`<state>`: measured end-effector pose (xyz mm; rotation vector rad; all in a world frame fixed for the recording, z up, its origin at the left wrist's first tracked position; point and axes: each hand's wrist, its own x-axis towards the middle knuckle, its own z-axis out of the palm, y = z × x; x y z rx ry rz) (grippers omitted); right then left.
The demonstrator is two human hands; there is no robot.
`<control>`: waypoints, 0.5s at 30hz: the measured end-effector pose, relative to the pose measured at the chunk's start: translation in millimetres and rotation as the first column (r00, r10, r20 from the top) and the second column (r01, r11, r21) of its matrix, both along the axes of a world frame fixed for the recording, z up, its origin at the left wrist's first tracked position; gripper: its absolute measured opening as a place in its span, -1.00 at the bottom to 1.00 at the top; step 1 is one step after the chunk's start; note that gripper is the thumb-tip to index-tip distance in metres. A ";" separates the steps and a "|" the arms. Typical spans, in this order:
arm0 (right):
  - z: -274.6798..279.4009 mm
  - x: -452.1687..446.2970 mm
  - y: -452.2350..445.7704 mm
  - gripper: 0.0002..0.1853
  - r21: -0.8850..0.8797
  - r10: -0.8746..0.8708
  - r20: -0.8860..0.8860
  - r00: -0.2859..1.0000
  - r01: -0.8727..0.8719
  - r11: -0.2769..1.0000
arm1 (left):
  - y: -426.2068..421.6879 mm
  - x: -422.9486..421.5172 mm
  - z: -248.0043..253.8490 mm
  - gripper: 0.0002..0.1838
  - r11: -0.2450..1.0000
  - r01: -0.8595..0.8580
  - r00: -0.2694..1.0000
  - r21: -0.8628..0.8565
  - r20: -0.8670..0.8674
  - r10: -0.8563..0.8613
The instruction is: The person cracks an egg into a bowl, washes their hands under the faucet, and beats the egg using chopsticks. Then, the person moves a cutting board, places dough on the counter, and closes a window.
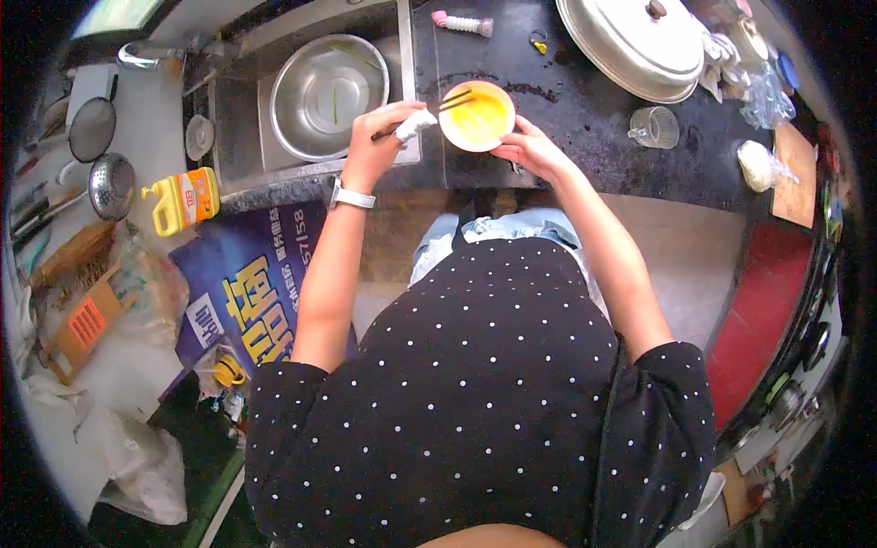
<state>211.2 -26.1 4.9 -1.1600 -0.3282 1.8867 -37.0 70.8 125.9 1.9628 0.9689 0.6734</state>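
My left hand (370, 142), with a watch (351, 194) on its wrist, is closed around a pair of dark chopsticks (454, 100). Something white (417, 126), perhaps a wrapping on a finger, shows at its fingertips. The chopstick tips reach into a small bowl (472, 147) of yellow liquid (486, 117) that looks like beaten egg. At the bowl's lower right side, my right hand (537, 151) grips the rim, thumb and fingers against it. The bowl appears slightly tilted at the edge of the dark counter (566, 119).
Left of the bowl is a sink holding a steel basin (285, 110) with green strips inside. A large pot lid (630, 41), a clear cup (656, 128), a bagged white item (755, 166) and a cutting board (794, 173) lie rightward. A yellow jug (185, 201) stands at left.
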 end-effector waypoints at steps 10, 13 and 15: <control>30.0 -10.0 -15.8 -0.43 0.002 -0.239 0.047 0.970 0.239 0.971 | 15.7 0.8 13.6 -0.76 0.948 0.292 0.955 -0.129 0.097 -0.281; 51.6 -2.8 -29.4 -0.43 0.009 -0.280 0.088 0.956 0.280 0.960 | 18.3 15.9 34.3 -0.74 0.944 0.327 0.941 -0.053 0.116 -0.319; 59.4 -3.0 -42.0 -0.43 0.017 -0.299 0.102 0.949 0.299 0.954 | 25.7 17.9 27.6 -0.71 0.922 0.372 0.928 -0.110 0.011 -0.373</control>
